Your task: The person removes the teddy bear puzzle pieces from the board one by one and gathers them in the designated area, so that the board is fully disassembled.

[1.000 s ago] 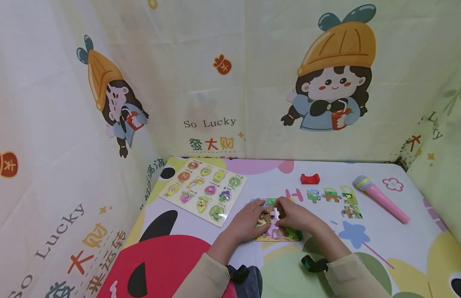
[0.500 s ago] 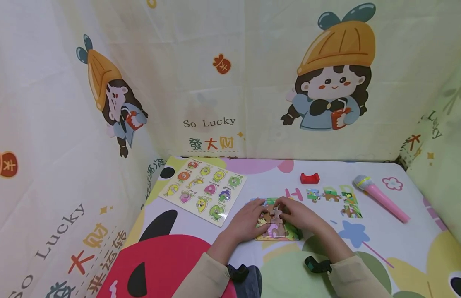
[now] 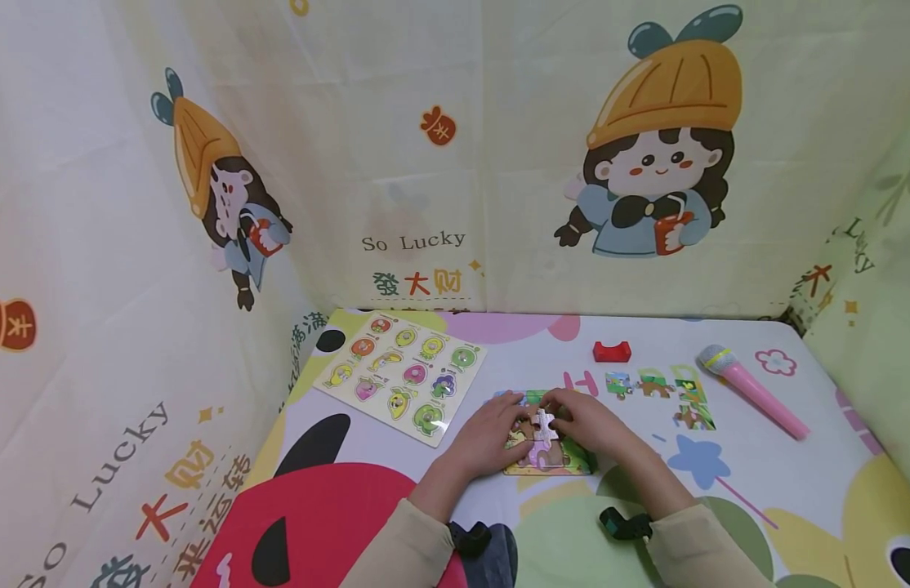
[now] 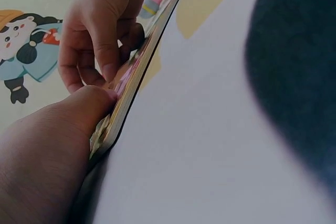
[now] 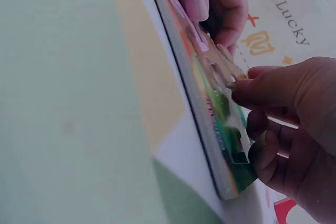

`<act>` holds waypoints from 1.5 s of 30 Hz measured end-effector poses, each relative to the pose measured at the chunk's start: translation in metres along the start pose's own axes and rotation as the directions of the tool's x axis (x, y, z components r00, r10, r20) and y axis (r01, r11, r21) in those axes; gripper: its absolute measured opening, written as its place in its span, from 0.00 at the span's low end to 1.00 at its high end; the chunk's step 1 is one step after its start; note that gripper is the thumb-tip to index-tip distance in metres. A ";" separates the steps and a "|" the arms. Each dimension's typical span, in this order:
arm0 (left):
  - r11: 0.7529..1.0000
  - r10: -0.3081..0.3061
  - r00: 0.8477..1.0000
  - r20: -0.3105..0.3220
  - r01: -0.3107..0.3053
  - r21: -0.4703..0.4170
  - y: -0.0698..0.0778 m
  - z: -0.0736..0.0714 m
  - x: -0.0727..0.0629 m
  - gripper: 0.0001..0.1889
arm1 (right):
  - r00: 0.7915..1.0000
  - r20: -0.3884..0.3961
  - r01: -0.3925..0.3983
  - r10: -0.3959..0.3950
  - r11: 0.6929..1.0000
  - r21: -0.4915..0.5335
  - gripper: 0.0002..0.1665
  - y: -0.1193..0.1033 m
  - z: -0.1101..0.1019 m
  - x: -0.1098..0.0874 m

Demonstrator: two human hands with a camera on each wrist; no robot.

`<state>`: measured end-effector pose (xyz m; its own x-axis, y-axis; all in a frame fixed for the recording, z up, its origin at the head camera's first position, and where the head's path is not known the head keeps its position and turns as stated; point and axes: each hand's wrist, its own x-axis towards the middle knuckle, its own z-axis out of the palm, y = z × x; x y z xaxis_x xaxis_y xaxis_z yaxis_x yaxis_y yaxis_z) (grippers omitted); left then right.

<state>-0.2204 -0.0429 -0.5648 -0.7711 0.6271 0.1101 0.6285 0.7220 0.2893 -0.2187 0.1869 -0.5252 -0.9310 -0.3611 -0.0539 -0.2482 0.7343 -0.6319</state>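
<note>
A jigsaw puzzle board (image 3: pixel 573 467) with a brown, pink and green picture lies in front of me. My left hand (image 3: pixel 484 437) rests on its left part, the thumb (image 4: pixel 94 100) pressing near the lower pieces. Over the upper middle, my right hand (image 3: pixel 591 423) pinches a jigsaw piece (image 3: pixel 546 425) between thumb and finger. The right wrist view shows this piece (image 5: pixel 227 62) tilted up a little from the board, its lower side against the neighbouring pieces. Whether it sits in its gap I cannot tell. My fingers hide part of the picture.
Several loose jigsaw pieces (image 3: pixel 655 385) lie right of the board. Beyond them is a pink toy microphone (image 3: pixel 767 402), with a red stand-like block (image 3: pixel 612 353) farther back. A fruit-and-vegetable picture board (image 3: pixel 385 408) lies at left. Printed cloth (image 3: pixel 521 196) walls the table in.
The pinched jigsaw piece has tipped in my right fingers, looking brown half a second ago and bright with glare now. My right wrist has shifted slightly to the right; the left hand has stayed put.
</note>
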 end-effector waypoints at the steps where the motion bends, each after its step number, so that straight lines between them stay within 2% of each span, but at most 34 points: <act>1: 1.000 0.003 1.000 -0.001 -0.003 0.001 0.000 0.000 0.000 0.30 | 1.000 -0.002 -0.006 0.006 1.000 0.001 0.15 0.000 0.001 0.000; 10: 1.000 0.004 1.000 0.011 -0.004 0.021 -0.001 0.001 0.001 0.32 | 0.999 -0.031 -0.036 0.037 0.999 0.012 0.15 -0.002 0.003 -0.001; 16: 0.999 0.008 1.000 0.016 -0.009 0.035 -0.001 0.001 0.001 0.32 | 0.998 -0.031 -0.045 0.046 0.999 0.020 0.19 0.003 0.004 -0.001; 20: 0.999 0.006 1.000 0.016 -0.006 0.047 -0.001 0.001 0.002 0.33 | 0.999 -0.037 -0.024 0.025 0.999 0.030 0.21 0.007 0.003 -0.001; 25: 0.999 0.000 1.000 0.022 -0.002 0.053 0.000 -0.001 0.001 0.33 | 0.999 -0.046 0.026 -0.024 0.999 0.043 0.19 0.012 0.002 -0.002; 32: 0.999 0.003 1.000 0.031 -0.004 0.047 0.002 -0.003 0.001 0.33 | 0.997 -0.077 0.032 -0.021 0.988 0.149 0.16 0.021 -0.002 -0.005; 39: 0.999 0.015 1.000 0.023 -0.016 0.038 0.002 -0.003 0.001 0.32 | 0.999 -0.049 0.027 -0.018 0.980 0.197 0.14 0.022 -0.003 -0.006; 45: 0.999 0.019 1.000 0.015 -0.019 0.037 0.000 -0.003 0.001 0.32 | 0.998 -0.057 0.022 -0.013 0.985 0.171 0.13 0.018 -0.007 -0.007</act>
<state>-0.2208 -0.0429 -0.5622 -0.7575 0.6450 0.1008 0.6466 0.7199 0.2521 -0.2185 0.2067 -0.5302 -0.9415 -0.3369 -0.0015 -0.2194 0.6166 -0.7561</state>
